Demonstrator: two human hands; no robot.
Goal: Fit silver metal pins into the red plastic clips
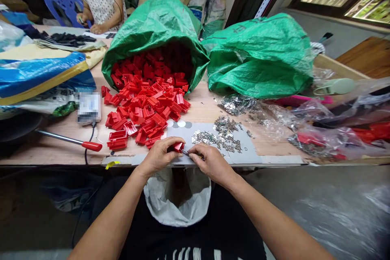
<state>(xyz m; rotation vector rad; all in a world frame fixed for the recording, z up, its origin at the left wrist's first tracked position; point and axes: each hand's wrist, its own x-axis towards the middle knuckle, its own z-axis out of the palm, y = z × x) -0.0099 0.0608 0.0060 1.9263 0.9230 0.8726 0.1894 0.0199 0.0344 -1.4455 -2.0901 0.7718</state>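
My left hand (160, 154) is closed around a small red plastic part (178, 146) at the table's front edge. My right hand (211, 162) pinches a small metal piece (186, 152) against that part. Both hands meet over a grey sheet (243, 152) on the table. Just beyond them lies a scatter of small silvery metal clips (217, 134). A heap of red plastic parts (143, 105) spills from an open green sack (155, 28) behind my left hand. Below my hands hangs an open white bag (178, 199).
A second green sack (258, 57) lies at the right, with clear plastic bags of metal bits (304, 130) beside it. A red-handled tool (76, 142) and a small white device (89, 107) lie at the left. Another person (100, 0) works at the far side.
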